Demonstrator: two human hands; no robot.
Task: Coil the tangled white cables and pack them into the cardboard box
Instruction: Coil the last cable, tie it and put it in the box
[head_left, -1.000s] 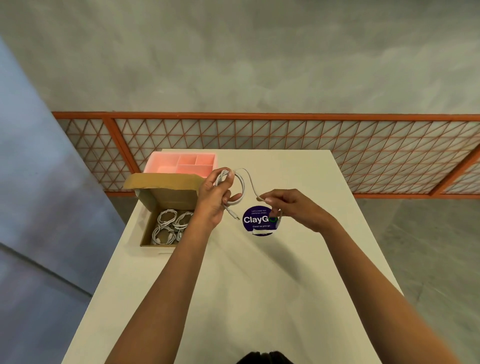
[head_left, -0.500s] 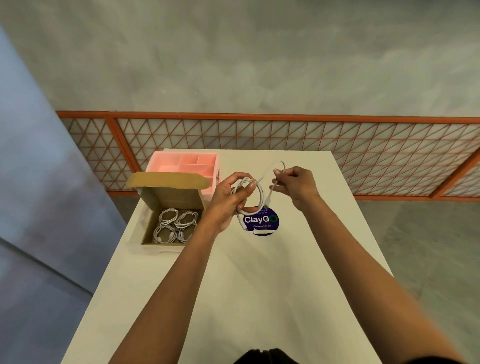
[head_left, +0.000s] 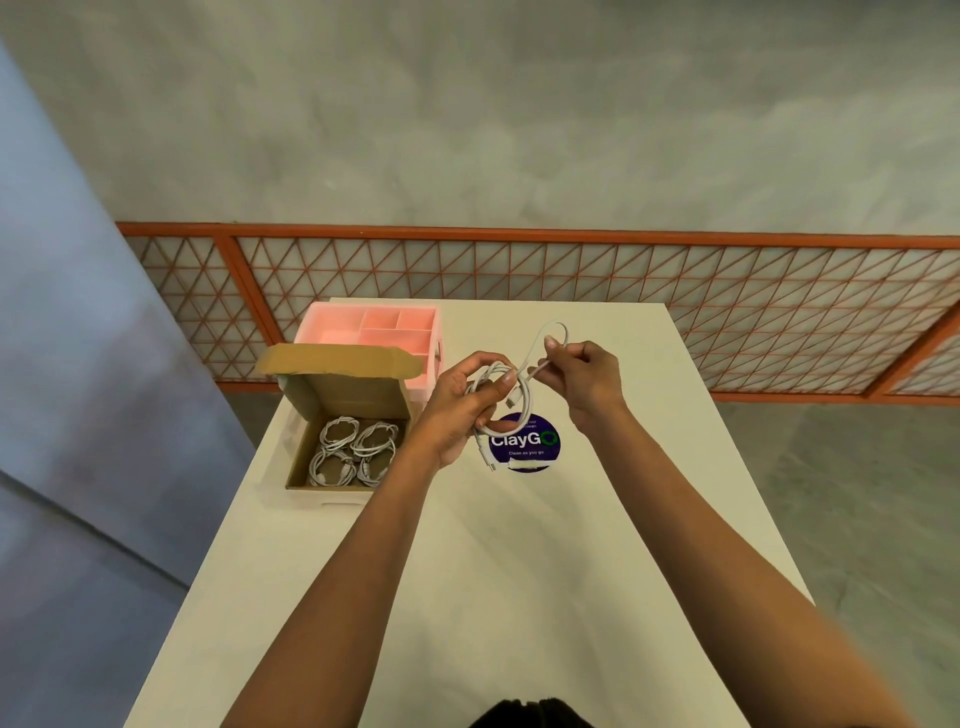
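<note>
My left hand (head_left: 460, 402) grips a partly wound coil of white cable (head_left: 524, 410) above the table. One plug end dangles below the coil near the purple sticker. My right hand (head_left: 582, 371) pinches the free end of the same cable, which arches up in a small loop above the fingers. To the left stands the open cardboard box (head_left: 363, 392) with its flap raised. Several coiled white cables (head_left: 353, 452) lie inside it.
A pink compartment tray (head_left: 374, 327) stands behind the box at the table's far left. A round purple "ClayGo" sticker (head_left: 524, 444) lies on the white table (head_left: 467, 571) under my hands. An orange lattice railing (head_left: 623, 312) runs behind the table.
My right hand rose from near the sticker to beside the coil, bringing the cable's free end up into a loop. My left hand kept its hold and shifted slightly right.
</note>
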